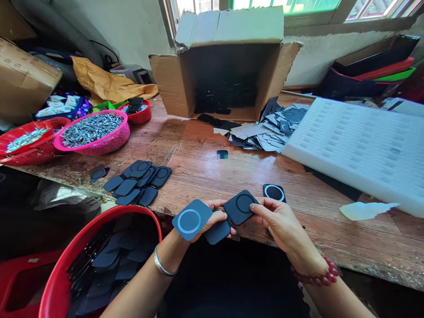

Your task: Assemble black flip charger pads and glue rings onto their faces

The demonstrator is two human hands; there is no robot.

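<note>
My left hand (pixel 216 217) is closed around a hinged black charging pad (pixel 217 231), its thumb across the middle. The pad's unfolded square panel (pixel 239 206) bears a dark ring. My right hand (pixel 281 225) pinches that panel's right edge between thumb and fingers. On the back of my left hand, near the wrist, lies a square dark sheet with a pale ring (pixel 192 219); how it stays there I cannot tell. Just beyond my right hand, a black pad with a white ring and a mesh-like centre (pixel 274 192) lies on the table, partly hidden by the fingers.
Left on the table is a pile of black pads (pixel 137 181); a red tub (pixel 53 265) below holds many more. Pink basket (pixel 124 134) holds small metal parts. An open carton (pixel 170 88), loose sheets (pixel 268 132) and a white foam tray (pixel 357 150) stand farther back and right.
</note>
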